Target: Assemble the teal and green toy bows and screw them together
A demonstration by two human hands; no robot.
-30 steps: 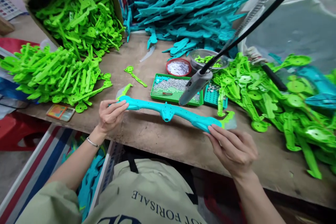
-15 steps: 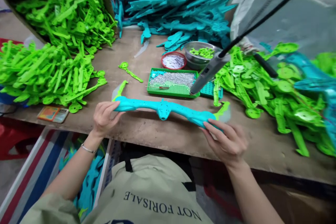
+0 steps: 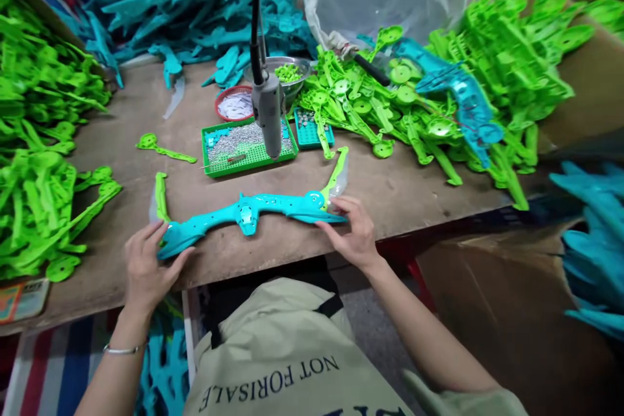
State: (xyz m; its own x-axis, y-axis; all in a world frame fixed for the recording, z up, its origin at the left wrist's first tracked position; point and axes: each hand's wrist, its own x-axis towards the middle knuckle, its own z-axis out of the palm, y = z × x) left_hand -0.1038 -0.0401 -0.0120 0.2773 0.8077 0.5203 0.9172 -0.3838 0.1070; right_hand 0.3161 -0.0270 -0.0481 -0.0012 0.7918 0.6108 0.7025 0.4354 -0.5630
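Note:
A long turquoise plastic part (image 3: 246, 213), wide and wing-like, lies across the front of the workbench. Its left end is pinched by my left hand (image 3: 149, 260), thumb below and fingers on top. At the other end, my right hand (image 3: 355, 229) grips the edge between thumb and fingers. From each end a green arm rises with a clear blade beside it: the left green arm (image 3: 161, 195) and the right green arm (image 3: 335, 175). Just behind the part hangs a grey electric screwdriver (image 3: 268, 114) on a black cord, touched by neither hand.
A green tray (image 3: 250, 171) of small screws stands behind the part, beside a red basket (image 3: 219, 108) of white pieces and a metal bowl (image 3: 305, 69). Green arms (image 3: 361, 104) pile up on the right, more at left. Turquoise parts (image 3: 195, 6) are heaped behind. An open carton (image 3: 497, 286) stands lower right.
My view has swung to the right, bringing the cartons there into sight. Both hands still hold the turquoise part, which now sits tilted with its right end farther back.

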